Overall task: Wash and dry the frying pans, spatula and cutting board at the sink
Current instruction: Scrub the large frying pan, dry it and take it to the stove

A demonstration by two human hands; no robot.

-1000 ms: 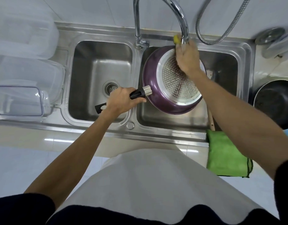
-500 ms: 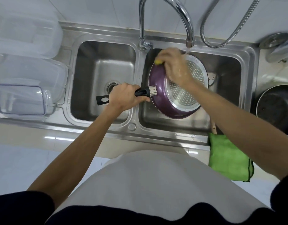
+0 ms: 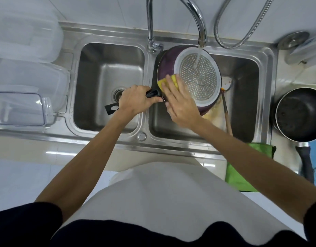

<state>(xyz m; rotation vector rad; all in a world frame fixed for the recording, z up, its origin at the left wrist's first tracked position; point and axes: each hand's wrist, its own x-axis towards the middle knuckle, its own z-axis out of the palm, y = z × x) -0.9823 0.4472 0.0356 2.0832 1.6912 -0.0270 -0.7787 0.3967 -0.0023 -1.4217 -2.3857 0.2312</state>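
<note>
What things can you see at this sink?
Sink: one, steel, two basins.
Purple frying pan: one, purple, over right basin under running water.
Sponge: one, yellow, against the pan.
Faucet: one, silver, above the sink.
Spatula: one, brown, in right basin.
Black frying pan: one, black, right of the sink.
Cloth: one, green, sink's front edge.
Containers: three, clear, left of the sink.
Left hand: one, grips the pan's black handle.
Right hand: one, presses the sponge on the pan.
</note>
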